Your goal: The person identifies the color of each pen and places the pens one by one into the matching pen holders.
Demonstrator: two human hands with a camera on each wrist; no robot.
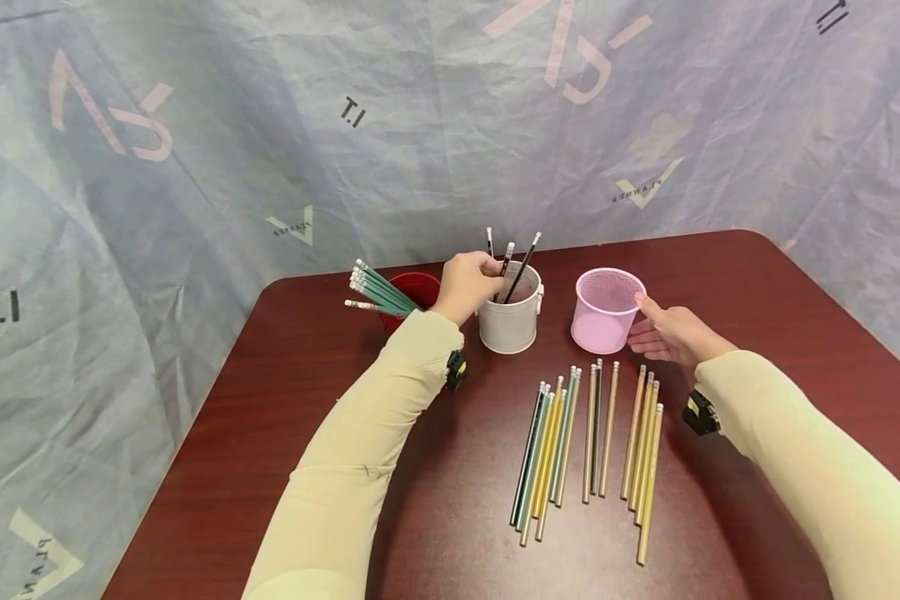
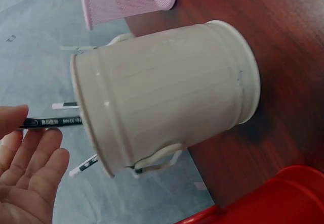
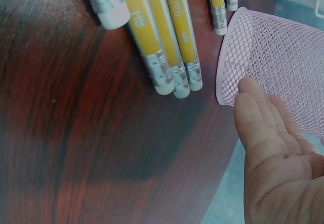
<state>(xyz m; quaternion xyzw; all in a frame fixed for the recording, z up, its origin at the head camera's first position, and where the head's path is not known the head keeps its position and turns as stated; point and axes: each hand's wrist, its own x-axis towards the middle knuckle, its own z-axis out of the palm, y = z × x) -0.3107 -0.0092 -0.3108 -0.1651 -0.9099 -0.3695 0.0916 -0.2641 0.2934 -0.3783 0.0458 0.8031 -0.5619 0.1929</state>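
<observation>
My left hand (image 1: 467, 286) is over the rim of a white metal bucket (image 1: 507, 332) with small side handles. Between its thumb and fingers it pinches a black pencil (image 2: 53, 122), whose lower part is hidden inside the bucket. Other dark pencils with white erasers lean in there too, one of them a black pencil (image 1: 523, 265) tilted right. At the right side of a pink mesh cup (image 1: 598, 332) is my right hand (image 1: 675, 332), thumb at the rim and straight fingers along the wall. The cup stands upright, and its visible interior holds nothing.
Left of the bucket, a red container (image 1: 418, 287) holds a slanted bunch of green pencils (image 1: 378, 286). In front of the cup lie loose groups of yellow pencils (image 1: 648, 492), copper pencils (image 1: 609, 437) and dark pencils. The brown table (image 1: 292, 400) meets a grey cloth backdrop (image 1: 435, 167).
</observation>
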